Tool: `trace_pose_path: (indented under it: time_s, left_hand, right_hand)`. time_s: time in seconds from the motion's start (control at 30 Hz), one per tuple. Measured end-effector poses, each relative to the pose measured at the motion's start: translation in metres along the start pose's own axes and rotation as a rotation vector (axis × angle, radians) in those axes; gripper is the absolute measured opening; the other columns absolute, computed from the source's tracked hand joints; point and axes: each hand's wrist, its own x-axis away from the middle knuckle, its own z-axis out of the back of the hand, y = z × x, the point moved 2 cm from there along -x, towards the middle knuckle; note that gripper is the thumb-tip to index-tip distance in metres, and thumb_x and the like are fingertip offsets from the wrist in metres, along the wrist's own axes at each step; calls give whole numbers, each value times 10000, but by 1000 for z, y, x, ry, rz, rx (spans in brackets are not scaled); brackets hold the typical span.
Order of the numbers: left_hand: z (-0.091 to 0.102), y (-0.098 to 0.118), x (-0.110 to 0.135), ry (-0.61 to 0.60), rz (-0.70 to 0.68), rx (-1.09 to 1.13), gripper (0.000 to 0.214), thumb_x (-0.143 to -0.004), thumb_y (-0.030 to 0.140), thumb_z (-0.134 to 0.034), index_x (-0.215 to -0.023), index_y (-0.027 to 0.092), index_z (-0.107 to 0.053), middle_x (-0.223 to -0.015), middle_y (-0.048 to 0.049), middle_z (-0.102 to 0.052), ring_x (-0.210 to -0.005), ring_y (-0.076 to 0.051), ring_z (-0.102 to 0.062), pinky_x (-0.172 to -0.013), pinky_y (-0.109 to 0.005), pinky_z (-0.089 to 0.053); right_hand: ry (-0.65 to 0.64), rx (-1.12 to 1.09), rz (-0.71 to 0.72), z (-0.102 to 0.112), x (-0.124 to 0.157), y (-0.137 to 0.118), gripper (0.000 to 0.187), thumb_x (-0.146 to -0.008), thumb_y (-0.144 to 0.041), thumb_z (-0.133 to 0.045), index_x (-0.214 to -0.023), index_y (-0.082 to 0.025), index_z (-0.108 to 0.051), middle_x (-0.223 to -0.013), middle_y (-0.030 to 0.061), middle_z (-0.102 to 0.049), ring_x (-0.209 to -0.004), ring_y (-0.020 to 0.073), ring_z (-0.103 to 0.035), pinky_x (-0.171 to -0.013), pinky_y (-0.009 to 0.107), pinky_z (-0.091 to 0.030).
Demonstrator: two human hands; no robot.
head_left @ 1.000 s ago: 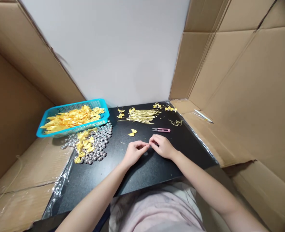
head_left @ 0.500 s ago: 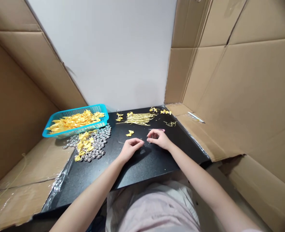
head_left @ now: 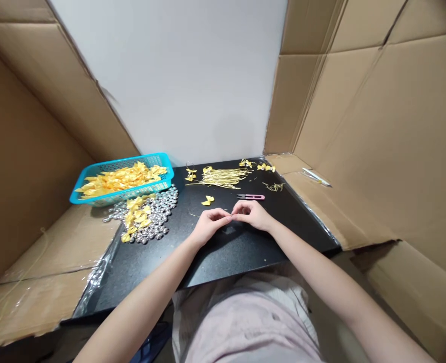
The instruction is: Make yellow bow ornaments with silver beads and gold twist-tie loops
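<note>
My left hand (head_left: 212,223) and my right hand (head_left: 254,215) meet at the fingertips over the black tabletop. The left fingers pinch a thin cord (head_left: 193,215), whose loose end sticks out to the left of the hand. Thumb and forefinger of the right hand are pressed together too; whatever is between them is too small to make out. Just beyond the hands lie a yellow ribbon bow (head_left: 208,200) and pink-handled thread snips (head_left: 251,197). A bundle of yellow cords (head_left: 226,177) lies farther back.
A blue basket (head_left: 121,195) of yellow bows stands at the left. In front of it spread silver beads (head_left: 158,217) with loose bows (head_left: 137,214) on top. Finished-looking bow pieces (head_left: 266,167) and cord scraps (head_left: 275,187) lie at the back right. Cardboard walls (head_left: 389,131) flank the table (head_left: 223,264).
My hands have come together, the right moving in until its fingertips touch the left's. The snips, partly covered before, now show fully. The whole view has shifted slightly.
</note>
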Motion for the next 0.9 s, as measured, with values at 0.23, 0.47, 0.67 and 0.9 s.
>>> trace_pose_path:
  time_s: [0.23,0.47,0.67,0.9]
  left_hand:
    - [-2,-2,0,23,79,-19,295,-904,327,-589,-1133,141,-603,-1115,-78,-639,-937,-210,-643,-794,-401,-554]
    - [-1,-2,-2,66,104,41,307,-906,326,-587,-1153,145,-594,-1138,-84,-630,-953,-214,-639,-803,-409,-552]
    - [2,-4,-2,138,145,77,316,-905,323,-588,-1169,149,-587,-1159,-89,-623,-969,-218,-635,-811,-415,-551]
    - [0,2,-2,224,112,142,189,-848,304,-667,-899,124,-634,-810,-7,-652,-663,-119,-609,-614,-273,-522]
  right_hand:
    - [-4,17,34,-1,1,-6,164,-799,-316,-651,-753,-164,-614,-669,-21,-544,-588,105,-429,-581,253,-342]
    - [43,78,61,-4,-1,-5,116,-830,-258,-579,-752,-177,-552,-727,-11,-528,-674,126,-460,-633,259,-376]
    - [43,82,73,-6,-1,-5,80,-819,-208,-570,-748,-180,-548,-762,1,-531,-709,136,-471,-655,267,-390]
    - [40,57,53,-8,0,-4,69,-820,-213,-572,-765,-176,-554,-761,-4,-523,-678,125,-461,-648,265,-386]
